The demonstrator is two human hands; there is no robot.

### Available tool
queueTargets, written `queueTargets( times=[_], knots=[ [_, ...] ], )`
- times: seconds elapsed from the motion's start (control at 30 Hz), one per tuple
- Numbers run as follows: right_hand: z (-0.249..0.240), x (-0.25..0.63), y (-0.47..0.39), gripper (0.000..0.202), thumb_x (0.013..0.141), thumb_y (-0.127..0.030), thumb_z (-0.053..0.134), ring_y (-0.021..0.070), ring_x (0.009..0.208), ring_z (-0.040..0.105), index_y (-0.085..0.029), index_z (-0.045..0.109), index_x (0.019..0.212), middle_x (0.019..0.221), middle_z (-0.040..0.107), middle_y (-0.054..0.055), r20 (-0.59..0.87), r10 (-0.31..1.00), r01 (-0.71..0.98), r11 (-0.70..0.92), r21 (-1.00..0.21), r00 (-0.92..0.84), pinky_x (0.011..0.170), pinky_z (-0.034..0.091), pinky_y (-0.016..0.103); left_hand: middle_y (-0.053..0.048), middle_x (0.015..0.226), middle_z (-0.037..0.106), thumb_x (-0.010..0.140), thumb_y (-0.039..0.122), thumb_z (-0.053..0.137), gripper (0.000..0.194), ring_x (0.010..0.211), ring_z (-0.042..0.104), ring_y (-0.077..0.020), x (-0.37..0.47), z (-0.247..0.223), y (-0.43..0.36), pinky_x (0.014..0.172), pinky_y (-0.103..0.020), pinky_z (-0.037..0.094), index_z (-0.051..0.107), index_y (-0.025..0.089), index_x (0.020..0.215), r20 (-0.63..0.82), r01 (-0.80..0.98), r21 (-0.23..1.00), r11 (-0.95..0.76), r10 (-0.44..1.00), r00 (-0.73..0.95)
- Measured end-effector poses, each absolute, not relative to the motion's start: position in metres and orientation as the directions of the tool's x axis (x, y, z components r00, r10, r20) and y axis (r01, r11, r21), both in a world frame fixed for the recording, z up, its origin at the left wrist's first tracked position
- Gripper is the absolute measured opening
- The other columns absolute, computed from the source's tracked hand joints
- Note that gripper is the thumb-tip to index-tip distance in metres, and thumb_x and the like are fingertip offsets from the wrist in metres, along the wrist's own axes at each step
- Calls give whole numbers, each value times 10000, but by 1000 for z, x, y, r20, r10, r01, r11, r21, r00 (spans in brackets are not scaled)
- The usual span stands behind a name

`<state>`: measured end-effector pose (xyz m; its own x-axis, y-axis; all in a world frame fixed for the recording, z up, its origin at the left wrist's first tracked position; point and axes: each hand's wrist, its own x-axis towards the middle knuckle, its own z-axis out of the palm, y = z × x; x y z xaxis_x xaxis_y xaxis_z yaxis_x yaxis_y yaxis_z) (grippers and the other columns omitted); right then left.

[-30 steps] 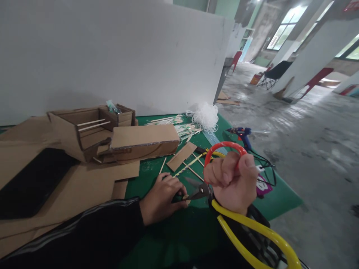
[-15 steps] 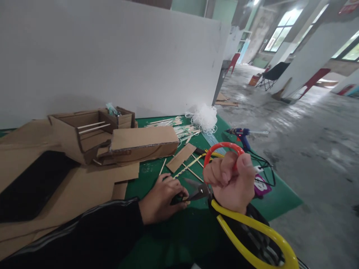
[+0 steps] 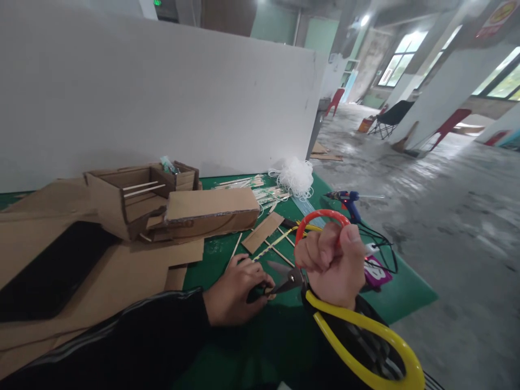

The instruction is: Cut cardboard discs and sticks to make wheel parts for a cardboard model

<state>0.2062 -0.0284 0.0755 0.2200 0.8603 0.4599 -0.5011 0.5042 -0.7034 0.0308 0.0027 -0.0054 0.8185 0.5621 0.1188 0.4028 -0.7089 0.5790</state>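
Observation:
My right hand (image 3: 333,265) is closed round the red handle of a pair of scissors (image 3: 291,277), whose yellow handle hangs loose below the wrist. The blades point left and stand apart. My left hand (image 3: 241,290) pinches a small tan piece (image 3: 270,293) between thumb and fingers, at the tip of the lower blade. What the piece is, I cannot make out. Beyond the left hand, a cardboard strip (image 3: 263,233) and several thin wooden sticks (image 3: 280,253) lie on the green table (image 3: 406,292).
A long cardboard box (image 3: 213,211) and an open cardboard box (image 3: 142,200) stand behind the left arm. A black panel (image 3: 52,271) lies on cardboard at the left. White cord (image 3: 293,177), a glue gun (image 3: 347,199) and a purple packet (image 3: 377,272) are at the right.
The view has shifted slightly, so the boxes appear a little lower and further right. Both hands keep nearly the same pose, with the scissors still held and their blades apart.

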Motion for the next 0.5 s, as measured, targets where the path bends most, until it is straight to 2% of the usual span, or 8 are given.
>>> queueTargets(
  times=[0.3, 0.43, 0.5],
  knots=[
    [75, 206, -31, 538, 938, -498, 542, 69, 338, 186, -205, 462, 495, 392, 237, -89, 456, 864, -508, 496, -704, 213, 349, 204, 203, 31, 899, 643, 860, 286, 705, 110, 961, 614, -186, 31, -12, 8, 1093, -424, 195, 641, 248, 941, 100, 410, 595, -691, 570, 816],
    [75, 206, -32, 538, 940, -501, 538, 69, 338, 185, -204, 469, 497, 395, 247, -87, 464, 864, -519, 494, -698, 197, 349, 202, 207, 22, 940, 648, 854, 285, 705, 193, 993, 609, -197, 29, -11, 6, 1102, -433, 183, 649, 275, 1039, 114, 393, 584, -710, 551, 826],
    [75, 206, -31, 538, 943, -500, 532, 70, 340, 183, -204, 471, 498, 397, 248, -85, 467, 861, -521, 498, -694, 201, 347, 201, 210, 21, 953, 654, 884, 258, 662, 175, 997, 609, -190, 29, -10, 5, 1108, -432, 173, 657, 288, 1056, 121, 381, 578, -722, 538, 834]
  ],
)
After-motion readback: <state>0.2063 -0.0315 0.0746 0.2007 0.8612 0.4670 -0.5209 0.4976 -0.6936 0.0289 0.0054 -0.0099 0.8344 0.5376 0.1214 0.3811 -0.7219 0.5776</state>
